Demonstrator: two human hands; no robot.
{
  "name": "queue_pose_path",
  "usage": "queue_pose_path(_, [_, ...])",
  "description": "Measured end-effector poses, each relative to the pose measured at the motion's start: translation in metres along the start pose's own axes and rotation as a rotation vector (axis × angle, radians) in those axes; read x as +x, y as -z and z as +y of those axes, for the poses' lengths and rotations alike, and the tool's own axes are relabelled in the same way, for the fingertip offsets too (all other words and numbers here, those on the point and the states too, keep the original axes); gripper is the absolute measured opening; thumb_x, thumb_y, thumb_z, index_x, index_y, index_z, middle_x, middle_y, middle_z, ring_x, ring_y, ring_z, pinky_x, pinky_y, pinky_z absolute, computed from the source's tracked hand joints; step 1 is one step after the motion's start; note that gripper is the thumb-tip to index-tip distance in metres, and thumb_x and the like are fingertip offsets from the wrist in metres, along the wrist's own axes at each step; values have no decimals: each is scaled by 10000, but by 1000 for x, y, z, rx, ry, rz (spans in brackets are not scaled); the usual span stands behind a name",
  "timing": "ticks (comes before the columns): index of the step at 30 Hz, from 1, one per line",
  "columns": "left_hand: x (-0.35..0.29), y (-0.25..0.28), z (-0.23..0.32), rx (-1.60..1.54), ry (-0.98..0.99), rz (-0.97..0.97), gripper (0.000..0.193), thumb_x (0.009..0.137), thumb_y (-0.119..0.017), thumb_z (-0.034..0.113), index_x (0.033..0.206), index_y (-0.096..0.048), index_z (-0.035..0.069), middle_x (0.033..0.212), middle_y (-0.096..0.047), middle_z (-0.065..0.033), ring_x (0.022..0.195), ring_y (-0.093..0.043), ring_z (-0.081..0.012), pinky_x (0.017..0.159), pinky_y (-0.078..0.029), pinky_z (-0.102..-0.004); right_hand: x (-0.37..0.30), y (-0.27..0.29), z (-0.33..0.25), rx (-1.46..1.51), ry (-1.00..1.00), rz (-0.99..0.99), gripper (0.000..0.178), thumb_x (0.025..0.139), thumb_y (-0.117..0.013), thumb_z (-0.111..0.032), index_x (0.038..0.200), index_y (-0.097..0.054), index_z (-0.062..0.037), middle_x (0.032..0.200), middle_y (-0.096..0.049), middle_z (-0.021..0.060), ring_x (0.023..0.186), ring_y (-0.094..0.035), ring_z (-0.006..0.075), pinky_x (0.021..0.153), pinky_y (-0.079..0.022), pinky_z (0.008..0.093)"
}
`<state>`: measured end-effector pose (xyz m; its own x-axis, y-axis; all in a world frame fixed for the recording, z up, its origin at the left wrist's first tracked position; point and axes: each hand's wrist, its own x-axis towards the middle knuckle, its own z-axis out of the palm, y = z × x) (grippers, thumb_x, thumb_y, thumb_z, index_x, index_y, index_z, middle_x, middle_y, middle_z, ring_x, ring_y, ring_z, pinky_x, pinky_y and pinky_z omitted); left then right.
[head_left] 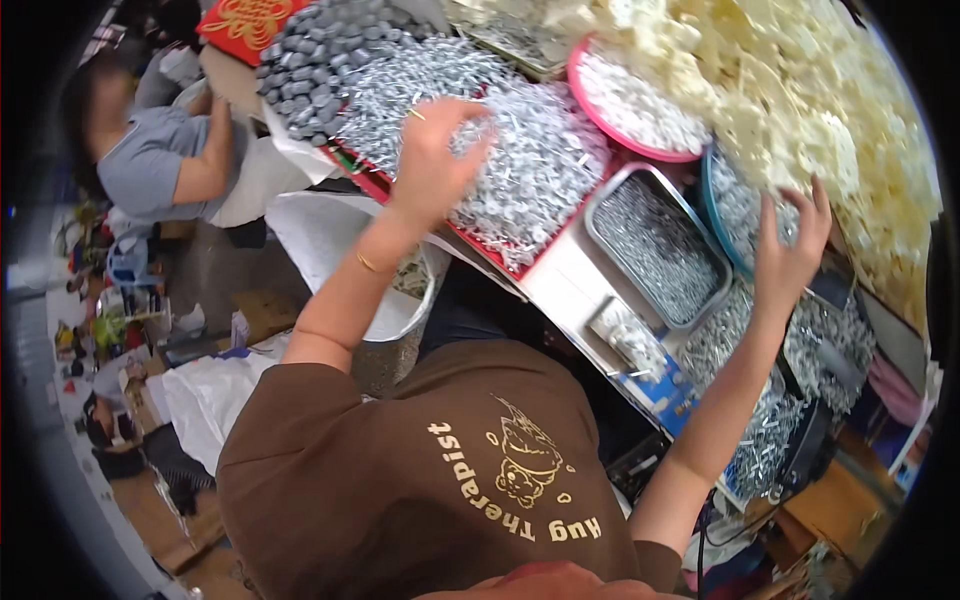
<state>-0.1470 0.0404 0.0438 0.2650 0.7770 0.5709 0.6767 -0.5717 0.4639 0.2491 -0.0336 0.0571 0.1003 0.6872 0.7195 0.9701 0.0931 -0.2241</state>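
My left hand (440,155) hovers over a heap of small silver metal pieces (425,75), its fingers curved and slightly blurred, with a gap between thumb and fingers. Beside it, whitish-silver small parts (535,185) fill the red-edged tray. At the right, my right hand (793,245) is raised with fingers spread, next to a blue round basin (712,215) of clear and silver pieces. I see nothing held in either hand. Between the hands stands a rectangular metal tray (605,235) full of tiny metal parts.
A pink basin (577,85) holds white pieces. Cream-coloured plastic parts (800,60) pile up at the far right. Grey rounded pieces (310,80) lie at the far left, near a seated person (160,160). A white bag (320,250) hangs below the table edge.
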Motion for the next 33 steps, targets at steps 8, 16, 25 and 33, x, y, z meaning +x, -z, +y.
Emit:
queue_pose_path(8, [63, 84, -228, 930, 50, -90, 342, 791, -688, 55, 1046, -753, 274, 1128, -618, -54, 1131, -553, -314, 906, -424, -531, -40, 50, -53, 805, -626, 141, 373, 1098, -450, -207, 1403, -440, 8, 1183, -617, 162, 1013, -673, 222, 883, -548, 349])
queue_pose_path(16, [79, 82, -268, 792, -39, -122, 373, 826, -747, 159, 1163, -631, 50, 980, -704, -200, 939, -666, -396, 824, -512, -510, -80, 92, -46, 1283, -1103, 30, 476, 1112, -392, -331, 1427, -475, 16, 855, -505, -3, 641, -434, 59, 576, -415, 232])
queue_pose_path(25, [8, -8, 16, -545, 105, -271, 257, 900, -737, 84, 1146, -676, 43, 1022, -682, -21, 888, -620, -100, 820, -500, -260, -115, 101, -53, 1245, -1153, 59, 487, 1057, -534, -217, 1477, -434, 7, 903, -609, 23, 711, -554, 71, 606, -469, 199])
queue_pose_path(33, [-66, -83, 167, -850, -267, -593, 299, 774, -840, 171, 1035, -729, 75, 1040, -702, -72, 962, -624, -255, 867, -473, -372, -145, 102, -46, 1416, -1274, 88, 349, 1078, -480, -228, 1331, -477, 12, 796, -434, -5, 679, -442, 82, 622, -401, 251])
